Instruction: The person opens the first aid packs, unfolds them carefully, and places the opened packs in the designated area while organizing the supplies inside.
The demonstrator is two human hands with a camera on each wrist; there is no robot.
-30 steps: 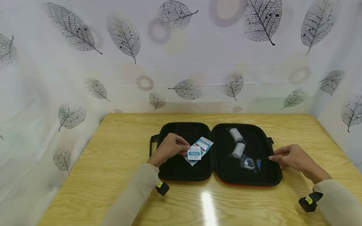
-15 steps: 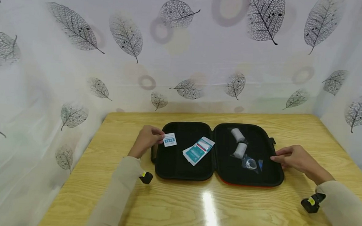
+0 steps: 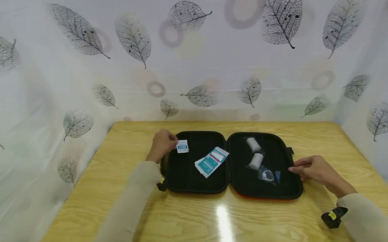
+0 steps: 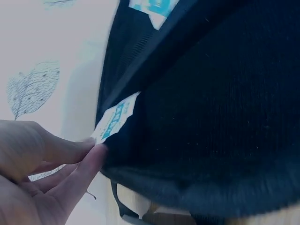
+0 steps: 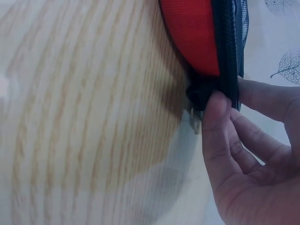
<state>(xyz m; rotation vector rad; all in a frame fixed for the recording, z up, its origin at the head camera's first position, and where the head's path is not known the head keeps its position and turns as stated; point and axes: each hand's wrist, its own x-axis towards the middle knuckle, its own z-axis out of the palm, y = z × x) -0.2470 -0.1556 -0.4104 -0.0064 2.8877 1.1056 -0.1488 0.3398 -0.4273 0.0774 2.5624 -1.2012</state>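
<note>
A black-lined zip case (image 3: 184, 184) with a red outer shell (image 5: 194, 33) lies unfolded on the table. At its left half's upper left corner, my left hand (image 3: 162, 145) pinches a small white square packet (image 3: 182, 146) with a blue label; the left wrist view shows the packet (image 4: 117, 117) between thumb and fingertips, against the dark lining. My right hand (image 3: 314, 172) grips the right half's zipped edge (image 5: 228, 56), thumb on one side and fingers on the other. Teal-and-white flat packets (image 3: 211, 162) lie overlapping in the left half, near the hinge.
Two white rolls (image 3: 256, 161), which look like bandages, lie in the right half. Below them is a clear bag (image 3: 266, 175) with a pale ring-shaped thing, beside a small blue piece (image 3: 278, 176). A leaf-patterned sheet (image 3: 216, 63) hangs behind the wooden table (image 3: 188, 223).
My left hand has carried the small white packet from above the teal packets leftward to the case's upper left corner. The right hand stays at the case's right edge.
</note>
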